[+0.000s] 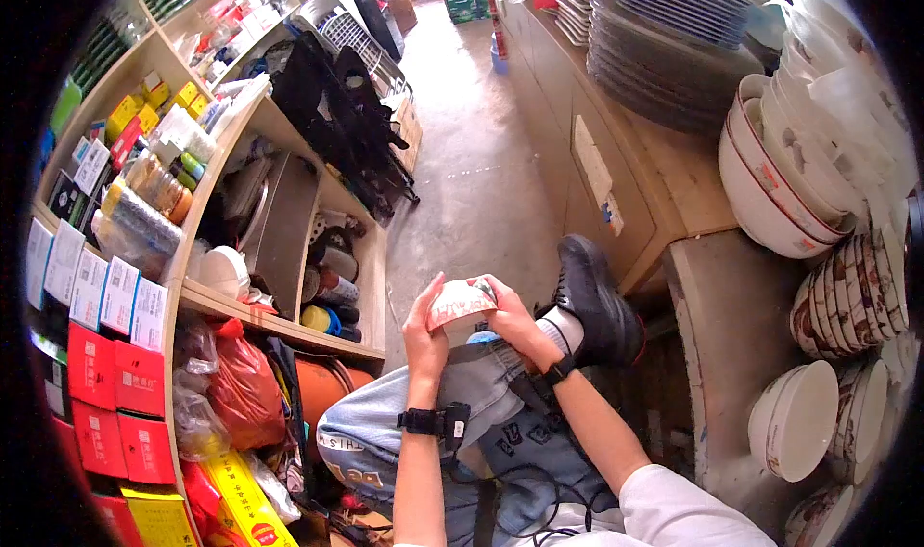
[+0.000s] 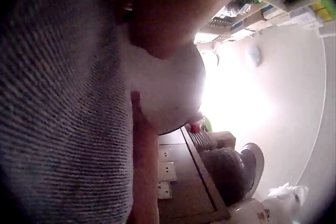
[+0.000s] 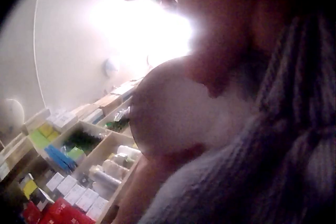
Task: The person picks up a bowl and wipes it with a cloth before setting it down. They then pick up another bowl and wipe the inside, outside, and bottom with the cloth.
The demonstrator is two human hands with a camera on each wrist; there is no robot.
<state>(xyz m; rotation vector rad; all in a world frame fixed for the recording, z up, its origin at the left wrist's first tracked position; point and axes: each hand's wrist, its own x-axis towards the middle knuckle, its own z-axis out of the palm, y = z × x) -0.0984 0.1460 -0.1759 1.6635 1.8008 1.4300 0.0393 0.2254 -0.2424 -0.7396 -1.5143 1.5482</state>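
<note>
A small white bowl (image 1: pixel 460 303) with red lettering and a dark-and-green print is held over the person's lap in the head view. The left hand (image 1: pixel 424 333) grips its left side, and the right hand (image 1: pixel 513 322) grips its right side. Seen from the left wrist, the bowl (image 2: pixel 176 85) shows a pale, rounded surface with a thin dark rim, the fingers in shadow around it. The right wrist view has the same bowl (image 3: pixel 170 108) between thumb and fingers. Sleeve or trouser fabric hides part of each wrist view.
Wooden shelves (image 1: pixel 217 196) with boxes and bags line the left. At right, stacked plates (image 1: pixel 664 76), large bowls (image 1: pixel 780 177) and patterned bowls (image 1: pixel 847 302) stand on a cabinet and lower ledge. A black shoe (image 1: pixel 592 302) is beside the cabinet, and black cables (image 1: pixel 553 494) lie across the lap.
</note>
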